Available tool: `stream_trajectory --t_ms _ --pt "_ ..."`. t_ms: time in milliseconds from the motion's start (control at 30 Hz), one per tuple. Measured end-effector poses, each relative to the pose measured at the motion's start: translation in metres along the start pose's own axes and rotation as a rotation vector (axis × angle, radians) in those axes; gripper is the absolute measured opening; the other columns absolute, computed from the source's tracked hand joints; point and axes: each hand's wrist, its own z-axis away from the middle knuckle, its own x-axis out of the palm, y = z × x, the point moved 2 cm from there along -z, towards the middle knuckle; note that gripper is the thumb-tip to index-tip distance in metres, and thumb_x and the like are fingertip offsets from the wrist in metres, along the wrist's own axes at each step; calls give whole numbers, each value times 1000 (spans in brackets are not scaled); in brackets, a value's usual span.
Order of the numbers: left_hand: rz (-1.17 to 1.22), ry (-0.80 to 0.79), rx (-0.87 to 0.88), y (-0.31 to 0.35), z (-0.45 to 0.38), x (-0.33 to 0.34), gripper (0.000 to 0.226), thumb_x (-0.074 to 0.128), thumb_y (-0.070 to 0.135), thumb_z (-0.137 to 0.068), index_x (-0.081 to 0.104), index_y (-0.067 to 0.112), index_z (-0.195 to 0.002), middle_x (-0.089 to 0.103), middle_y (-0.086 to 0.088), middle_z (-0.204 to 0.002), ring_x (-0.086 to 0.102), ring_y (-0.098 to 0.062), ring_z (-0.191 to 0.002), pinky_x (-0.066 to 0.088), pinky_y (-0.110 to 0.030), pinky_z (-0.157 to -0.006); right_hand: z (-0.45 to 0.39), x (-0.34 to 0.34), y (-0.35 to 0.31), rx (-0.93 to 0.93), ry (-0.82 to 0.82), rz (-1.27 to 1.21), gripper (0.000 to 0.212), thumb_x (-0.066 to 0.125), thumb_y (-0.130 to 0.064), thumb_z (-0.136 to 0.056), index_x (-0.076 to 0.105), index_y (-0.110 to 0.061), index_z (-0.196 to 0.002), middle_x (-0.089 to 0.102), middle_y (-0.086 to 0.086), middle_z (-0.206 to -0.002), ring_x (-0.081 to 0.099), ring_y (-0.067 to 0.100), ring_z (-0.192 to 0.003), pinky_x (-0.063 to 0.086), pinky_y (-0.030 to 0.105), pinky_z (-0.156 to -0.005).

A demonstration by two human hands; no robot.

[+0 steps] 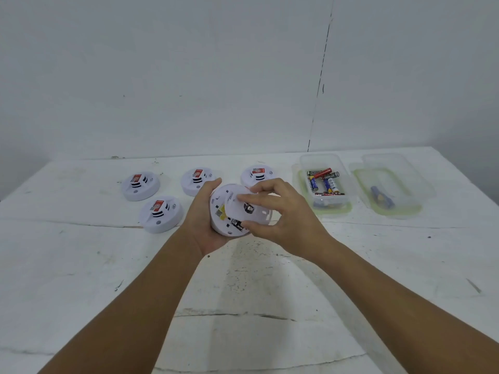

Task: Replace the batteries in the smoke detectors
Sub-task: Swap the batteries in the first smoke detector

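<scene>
We see soft, even, slightly dim light with a cool grey-green cast; faint shadows, no glare, mild blur throughout, and wide-angle bending toward the edges.

Both bare forearms reach forward from the bottom corners and meet mid-frame. The left hand (201, 225) is cupped, palm turned inward, thumb raised. The right hand (283, 214) hovers beside it, fingers (253, 199) and thumb pinching.
</scene>
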Motion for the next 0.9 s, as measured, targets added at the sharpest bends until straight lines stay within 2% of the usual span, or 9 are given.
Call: stream_trajectory --t_ms 100,167,200,300,400,467,633,733,900 --pt "25 -57 -41 0 5 8 61 48 58 -99 79 7 -111 72 -17 -111 67 -34 -100 58 -42 -75 -2 6 -3 -34 25 11 46 75 -48 -85 74 -31 -128 60 -5 -127 56 11 -120 47 32 -103" --pt "43 -69 -55 0 8 12 59 49 56 -98 80 7 -105 72 -16 -102 65 -33 -96 58 -37 -62 -2 8 -4 -35 36 5 46 78 -46 -85 74 -29 -128 61 -4 -127 56 11 -121 48 33 -102" --pt "40 -69 -55 0 8 13 58 50 56 -98 80 7 -105 72 -15 -101 65 -33 -96 58 -36 -61 -2 9 -4 -33 35 2 46 81 -44 -84 75 -29 -127 61 -4 -127 56 12 -121 48 33 -102" --pt "26 -81 -58 0 8 14 57 51 57 -97 80 8 -106 71 -14 -101 68 -34 -94 59 -38 -65 -3 11 -6 -20 29 -11 46 86 -36 -82 75 -29 -126 62 -5 -128 55 9 -121 47 28 -101" --pt "36 -94 -62 0 8 15 57 50 56 -97 81 8 -101 72 -13 -96 70 -33 -87 58 -36 -61 -5 12 -7 -10 47 -23 46 87 -35 -81 76 -30 -125 63 -7 -127 49 -4 -121 43 20 -101" --pt "31 -104 -64 0 8 15 58 50 57 -97 81 8 -101 72 -14 -98 70 -33 -88 58 -36 -62 -5 13 -6 -5 54 -22 45 88 -36 -80 76 -31 -124 63 -9 -127 47 -10 -121 41 18 -102" --pt "25 -120 -71 1 9 13 59 51 57 -97 77 8 -116 71 -16 -109 64 -35 -102 58 -39 -71 -6 14 -4 28 47 -39 45 89 -38 -78 77 -33 -121 61 -14 -125 51 -4 -118 38 12 -100" --pt "38 -120 -70 2 8 13 59 54 57 -95 71 9 -125 69 -15 -113 62 -36 -105 58 -40 -70 -8 15 -4 58 38 -66 43 89 -38 -78 78 -33 -119 59 -14 -124 52 -2 -116 38 9 -97" --pt "-8 -111 -60 5 5 9 61 57 58 -93 73 9 -124 68 -15 -125 65 -38 -108 58 -42 -76 -8 17 -6 95 11 -82 42 88 -37 -79 79 -31 -119 54 -11 -121 53 3 -112 37 6 -93"
